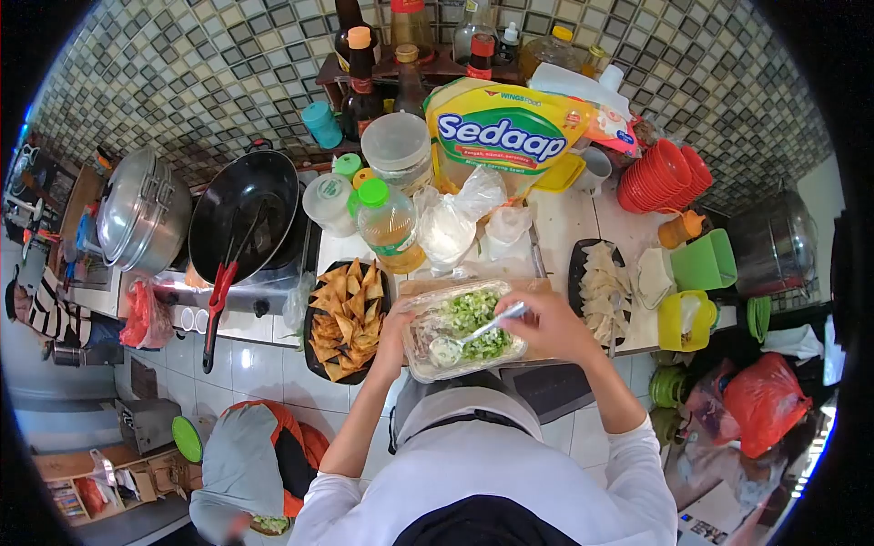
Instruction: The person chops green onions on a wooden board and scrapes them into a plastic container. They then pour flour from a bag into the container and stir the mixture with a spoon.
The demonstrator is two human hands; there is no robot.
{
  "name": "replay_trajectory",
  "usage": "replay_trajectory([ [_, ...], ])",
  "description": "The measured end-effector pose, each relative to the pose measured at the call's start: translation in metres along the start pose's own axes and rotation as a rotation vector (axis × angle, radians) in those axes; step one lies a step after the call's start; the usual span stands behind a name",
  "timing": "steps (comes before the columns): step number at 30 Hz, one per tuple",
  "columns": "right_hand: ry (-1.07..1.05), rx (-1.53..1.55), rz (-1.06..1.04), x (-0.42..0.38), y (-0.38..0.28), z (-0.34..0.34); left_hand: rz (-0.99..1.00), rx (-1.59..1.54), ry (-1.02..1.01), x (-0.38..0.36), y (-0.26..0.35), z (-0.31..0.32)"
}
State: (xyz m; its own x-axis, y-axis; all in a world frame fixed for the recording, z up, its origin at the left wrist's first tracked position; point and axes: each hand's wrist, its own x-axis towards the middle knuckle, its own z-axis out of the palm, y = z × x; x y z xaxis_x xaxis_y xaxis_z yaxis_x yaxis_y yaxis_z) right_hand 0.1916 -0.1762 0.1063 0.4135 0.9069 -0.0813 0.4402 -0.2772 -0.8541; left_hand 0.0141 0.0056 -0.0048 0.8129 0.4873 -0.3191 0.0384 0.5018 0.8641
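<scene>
A clear plastic container [423, 371] with chopped green vegetables [478, 314] in it is tilted at the counter's front edge. My left hand [393, 329] grips its left side, thumb near the rim. In my right hand [551, 326] is a spoon [499, 322], its bowl down in the container by a whitish clump at the near left. To the left of the container, a black tray of folded, browned triangular pastries [346, 318] sits close to my left hand. Another black tray, with pale uncooked dumplings [603, 296], lies beyond my right hand.
Behind the container stand an oil bottle [387, 227], a bag of white powder [446, 232] and a large Sedaap pouch [501, 132]. A black wok [244, 205] rests on the stove at left. Red bowls [655, 177] are stacked at right. Another person [241, 464] is low at the left.
</scene>
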Motion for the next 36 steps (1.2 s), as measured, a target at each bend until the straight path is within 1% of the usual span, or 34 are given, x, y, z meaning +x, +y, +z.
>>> replay_trajectory([
  [1, 0.004, 0.000, 0.010, -0.006, -0.004, 0.001, -0.008, -0.001, -0.006, 0.002, -0.002, -0.003],
  [3, 0.050, -0.350, -0.178, -0.016, -0.012, 0.004, 0.051, 0.110, -0.031, 0.006, -0.005, -0.009],
  [4, 0.005, -0.459, -0.139, -0.022, -0.012, 0.002, 0.042, 0.111, -0.041, 0.006, 0.002, -0.004],
  [5, 0.010, -0.457, -0.126, -0.026, -0.013, 0.000, 0.014, 0.062, -0.043, 0.005, 0.012, 0.002],
  [7, 0.101, -0.493, -0.169, -0.035, -0.018, -0.002, -0.027, 0.019, -0.047, 0.008, 0.018, 0.006],
  [8, 0.197, -0.529, -0.240, -0.039, -0.021, -0.004, -0.037, -0.014, -0.056, 0.011, 0.019, 0.006],
  [9, 0.201, -0.530, -0.234, -0.042, -0.023, -0.008, -0.044, -0.049, -0.067, 0.014, 0.021, 0.006],
  [11, 0.265, -0.726, -0.253, -0.049, -0.021, -0.019, -0.061, -0.077, -0.099, 0.020, 0.021, 0.003],
  [12, 0.260, -0.727, -0.250, -0.051, -0.017, -0.021, -0.083, -0.101, -0.117, 0.020, 0.020, 0.001],
  [14, 0.294, -0.856, -0.232, -0.052, -0.003, -0.019, -0.121, -0.115, -0.086, 0.020, 0.018, 0.001],
  [15, 0.293, -0.858, -0.233, -0.054, 0.002, -0.016, -0.148, -0.127, -0.063, 0.022, 0.019, 0.001],
  [16, 0.298, -0.775, -0.242, -0.058, 0.008, -0.011, -0.146, -0.130, -0.064, 0.025, 0.016, 0.000],
  [17, 0.300, -0.690, -0.248, -0.063, 0.011, -0.006, -0.097, -0.104, -0.053, 0.028, 0.011, -0.003],
  [18, 0.295, -0.690, -0.245, -0.066, 0.013, 0.000, -0.052, -0.076, -0.040, 0.028, 0.009, -0.004],
  [20, 0.414, -0.427, -0.064, -0.070, 0.013, 0.011, -0.090, -0.129, -0.024, 0.026, 0.008, -0.003],
  [21, 0.410, -0.426, -0.063, -0.071, 0.009, 0.012, -0.121, -0.179, -0.010, 0.026, 0.009, -0.003],
  [23, 0.323, -0.332, 0.137, -0.074, 0.000, 0.011, -0.139, -0.156, -0.028, 0.027, 0.005, -0.008],
  [24, 0.320, -0.330, 0.138, -0.076, 0.000, 0.013, -0.157, -0.131, -0.052, 0.026, 0.003, -0.011],
  [26, 0.278, -0.281, 0.052, -0.078, 0.002, 0.015, -0.138, -0.097, -0.071, 0.026, 0.003, -0.011],
  [27, 0.278, -0.280, 0.053, -0.076, 0.000, 0.015, -0.117, -0.062, -0.091, 0.026, 0.004, -0.010],
  [29, 0.345, -0.460, -0.160, -0.071, -0.004, 0.012, -0.131, -0.090, -0.073, 0.024, 0.009, -0.004],
  [30, 0.348, -0.459, -0.157, -0.068, -0.001, 0.009, -0.143, -0.119, -0.054, 0.022, 0.014, -0.001],
  [32, 0.369, -0.698, -0.272, -0.062, 0.010, 0.003, -0.151, -0.112, -0.071, 0.021, 0.022, 0.003],
  [33, 0.370, -0.698, -0.271, -0.063, 0.019, 0.006, -0.156, -0.107, -0.086, 0.021, 0.023, 0.004],
  [34, 0.385, -0.732, -0.313, -0.063, 0.030, 0.010, -0.155, -0.108, -0.085, 0.025, 0.016, -0.001],
  [36, 0.396, -0.765, -0.364, -0.064, 0.035, 0.013, 0.061, 0.106, -0.083, 0.035, -0.001, -0.014],
])
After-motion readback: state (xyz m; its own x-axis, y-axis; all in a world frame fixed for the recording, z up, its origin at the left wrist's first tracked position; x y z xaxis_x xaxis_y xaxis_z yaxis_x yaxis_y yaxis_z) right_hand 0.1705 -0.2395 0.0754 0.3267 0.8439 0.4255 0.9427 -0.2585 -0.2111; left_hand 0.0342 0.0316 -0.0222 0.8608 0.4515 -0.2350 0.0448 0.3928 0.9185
